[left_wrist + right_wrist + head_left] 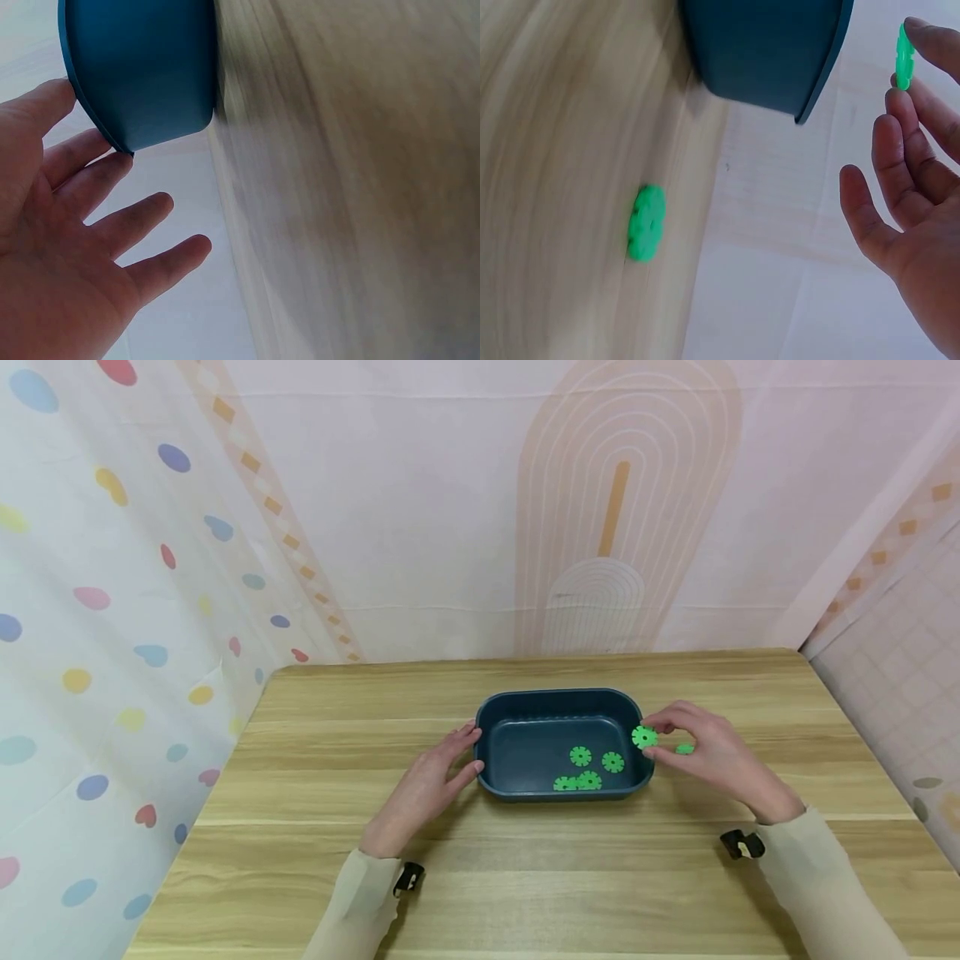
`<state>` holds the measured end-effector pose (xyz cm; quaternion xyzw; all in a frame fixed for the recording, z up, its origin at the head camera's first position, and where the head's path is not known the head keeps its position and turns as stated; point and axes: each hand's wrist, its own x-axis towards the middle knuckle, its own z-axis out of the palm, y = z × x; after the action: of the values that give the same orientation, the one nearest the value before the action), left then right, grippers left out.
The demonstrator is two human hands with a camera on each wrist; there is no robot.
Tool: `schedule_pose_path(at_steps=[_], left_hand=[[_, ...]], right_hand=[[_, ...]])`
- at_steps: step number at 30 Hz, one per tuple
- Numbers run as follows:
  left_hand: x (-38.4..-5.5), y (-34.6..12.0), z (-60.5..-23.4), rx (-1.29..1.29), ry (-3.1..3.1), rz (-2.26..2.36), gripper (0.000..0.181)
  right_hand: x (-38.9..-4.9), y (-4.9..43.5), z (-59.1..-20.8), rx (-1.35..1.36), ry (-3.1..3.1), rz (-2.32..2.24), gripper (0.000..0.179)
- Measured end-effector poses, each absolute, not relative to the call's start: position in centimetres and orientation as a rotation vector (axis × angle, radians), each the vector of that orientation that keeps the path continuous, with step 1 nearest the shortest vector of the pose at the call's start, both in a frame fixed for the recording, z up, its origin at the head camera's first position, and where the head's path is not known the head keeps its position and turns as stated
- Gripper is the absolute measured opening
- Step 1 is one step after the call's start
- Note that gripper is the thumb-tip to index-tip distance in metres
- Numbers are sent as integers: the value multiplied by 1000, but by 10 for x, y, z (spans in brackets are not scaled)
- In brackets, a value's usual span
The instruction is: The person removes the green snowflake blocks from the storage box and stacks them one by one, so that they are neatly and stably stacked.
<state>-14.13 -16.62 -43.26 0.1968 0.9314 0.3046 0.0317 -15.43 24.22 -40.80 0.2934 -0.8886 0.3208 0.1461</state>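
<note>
A dark blue rectangular tub (525, 795) with rounded corners stands on the wooden table. At its left end my left hand (426, 781) touches the rim with thumb and fingertips, its other fingers spread in the left wrist view. My right hand (708, 752) pinches a green notched plastic disc (644, 737) between thumb and index finger, over the tub's right rim. Edge-on, the held disc (904, 58) shows above the rim in the right wrist view. Several more green discs (581, 756) lie in the tub, some overlapping along its near wall.
Another green disc (646, 223) lies on the table right of the tub, partly hidden behind my right hand in the head view. The wooden tabletop (525, 877) ends at a patterned curtain (420, 527) behind and at the left.
</note>
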Motion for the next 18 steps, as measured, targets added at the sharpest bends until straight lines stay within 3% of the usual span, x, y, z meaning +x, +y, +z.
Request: schedule_pose_path(at_steps=[18], left_hand=[[-143, -166, -433, 614, 2858, 952, 55]], right_hand=[[-149, 274, -411, 673, -2689, 912, 28]])
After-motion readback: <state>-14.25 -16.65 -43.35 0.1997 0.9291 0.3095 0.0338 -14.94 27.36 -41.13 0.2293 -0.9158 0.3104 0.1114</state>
